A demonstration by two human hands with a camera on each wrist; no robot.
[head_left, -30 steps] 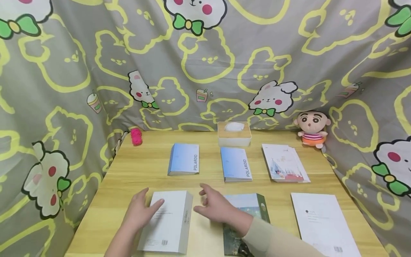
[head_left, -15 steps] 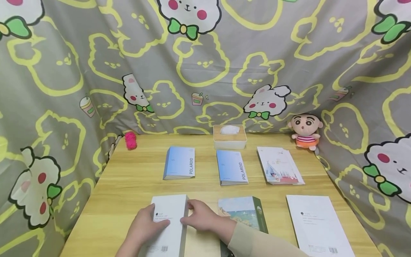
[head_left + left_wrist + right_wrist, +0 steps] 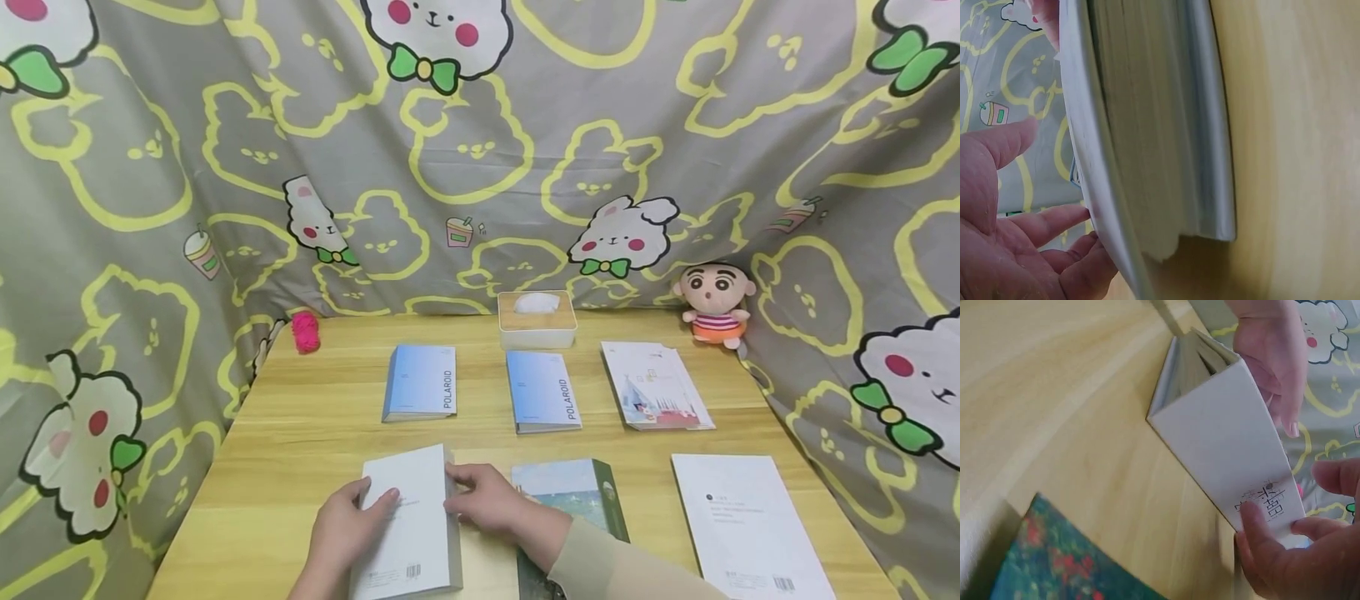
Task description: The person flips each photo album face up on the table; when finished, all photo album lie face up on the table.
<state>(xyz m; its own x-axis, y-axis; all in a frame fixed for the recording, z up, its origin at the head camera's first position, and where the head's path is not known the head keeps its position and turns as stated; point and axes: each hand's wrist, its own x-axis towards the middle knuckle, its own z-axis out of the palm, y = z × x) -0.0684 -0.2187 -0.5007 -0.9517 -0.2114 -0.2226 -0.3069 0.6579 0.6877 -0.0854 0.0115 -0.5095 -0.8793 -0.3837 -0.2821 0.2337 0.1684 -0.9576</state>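
A thick white photo album (image 3: 420,550) stands slightly tilted between both hands at the front of the table, plain cover with a barcode facing up. My left hand (image 3: 341,533) holds its left side, thumb over the cover. In the left wrist view the fingers of that hand touch the lifted cover edge, and the stacked pages (image 3: 1141,125) show between the covers. My right hand (image 3: 498,504) grips the spine side near the far end. In the right wrist view a fingertip (image 3: 1257,522) lies on the white spine (image 3: 1216,437) by its printed characters, other fingers round the end.
Right of the hands lies a painted-cover album (image 3: 555,483), partly under the right forearm. Farther right is another white album (image 3: 738,533). Behind are two blue POLAROID albums (image 3: 420,379) (image 3: 542,387), an illustrated one (image 3: 656,383), a tissue box (image 3: 536,329), pink yarn (image 3: 305,332) and a doll (image 3: 716,304).
The right hand, apart from the album a second ago, has come onto its spine, and the left hand has closed in on the left edge. The album has tilted and shifted slightly right.
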